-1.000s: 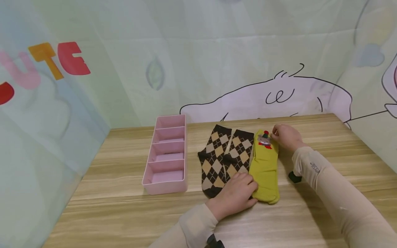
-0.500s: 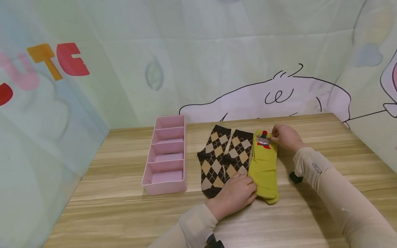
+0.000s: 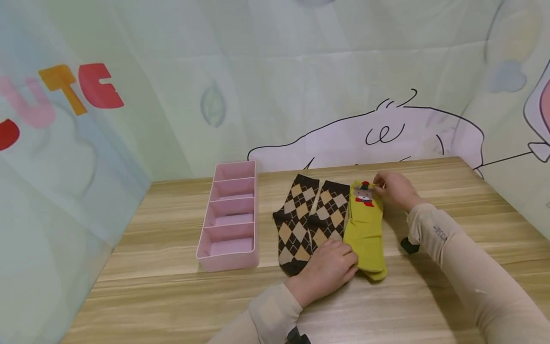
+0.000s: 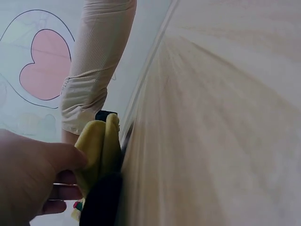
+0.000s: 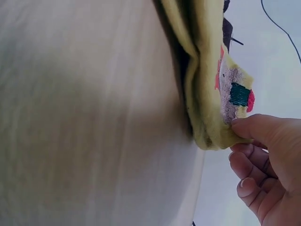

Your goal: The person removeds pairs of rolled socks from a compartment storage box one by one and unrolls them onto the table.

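Observation:
A pair of yellow socks (image 3: pixel 365 239), one laid on the other, has a bear patch with a red pompom near the cuffs. My right hand (image 3: pixel 396 190) pinches the cuff corner between thumb and fingers; the right wrist view shows the yellow cloth (image 5: pixel 209 94) in that grip. Near the toes, my left hand (image 3: pixel 325 268) holds the left edge, its thumb against the two yellow layers (image 4: pixel 96 146) in the left wrist view. Two argyle socks (image 3: pixel 295 222), dark brown with tan diamonds, lie flat to the left. My left hand covers part of the nearer argyle sock (image 3: pixel 333 205).
A pink box (image 3: pixel 227 263) with several compartments in a row stands left of the socks on the wooden table (image 3: pixel 163 286). A printed curtain (image 3: pixel 172 95) hangs behind and at the sides.
The cuff end of the yellow socks has shifted slightly left with my right hand. My left hand stays at the toe end, where the edge has drawn up a little.

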`<state>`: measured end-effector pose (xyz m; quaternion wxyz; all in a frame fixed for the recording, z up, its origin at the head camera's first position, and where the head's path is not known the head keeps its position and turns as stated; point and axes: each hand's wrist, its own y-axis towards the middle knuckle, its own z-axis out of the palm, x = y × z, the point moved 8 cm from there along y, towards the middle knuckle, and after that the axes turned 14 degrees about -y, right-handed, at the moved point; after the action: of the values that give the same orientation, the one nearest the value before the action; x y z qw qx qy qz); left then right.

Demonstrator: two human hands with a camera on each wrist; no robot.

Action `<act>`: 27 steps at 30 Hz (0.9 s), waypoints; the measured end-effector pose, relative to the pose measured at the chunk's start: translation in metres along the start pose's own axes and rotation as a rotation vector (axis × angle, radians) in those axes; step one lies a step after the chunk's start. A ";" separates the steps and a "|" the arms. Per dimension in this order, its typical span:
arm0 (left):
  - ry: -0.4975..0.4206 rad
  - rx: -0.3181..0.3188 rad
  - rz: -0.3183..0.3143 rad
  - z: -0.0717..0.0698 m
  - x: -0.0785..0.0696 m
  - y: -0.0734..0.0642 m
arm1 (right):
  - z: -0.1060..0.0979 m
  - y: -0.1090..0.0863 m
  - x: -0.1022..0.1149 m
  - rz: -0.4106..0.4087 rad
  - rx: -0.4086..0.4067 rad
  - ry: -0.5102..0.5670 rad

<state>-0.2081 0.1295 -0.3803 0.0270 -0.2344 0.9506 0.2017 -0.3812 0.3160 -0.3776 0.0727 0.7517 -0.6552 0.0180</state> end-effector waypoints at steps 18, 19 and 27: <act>-0.010 -0.142 0.049 -0.022 -0.016 0.012 | -0.020 -0.005 -0.004 0.016 -0.086 0.038; -0.005 -0.141 0.049 -0.022 -0.016 0.013 | -0.021 -0.006 -0.005 0.022 -0.090 0.045; 0.000 -0.122 0.037 -0.022 -0.016 0.017 | -0.026 -0.009 -0.010 0.051 -0.104 0.063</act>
<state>-0.2009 0.1420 -0.3516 0.0091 -0.2179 0.9408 0.2595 -0.3722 0.3304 -0.3535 0.1317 0.7292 -0.6715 0.0097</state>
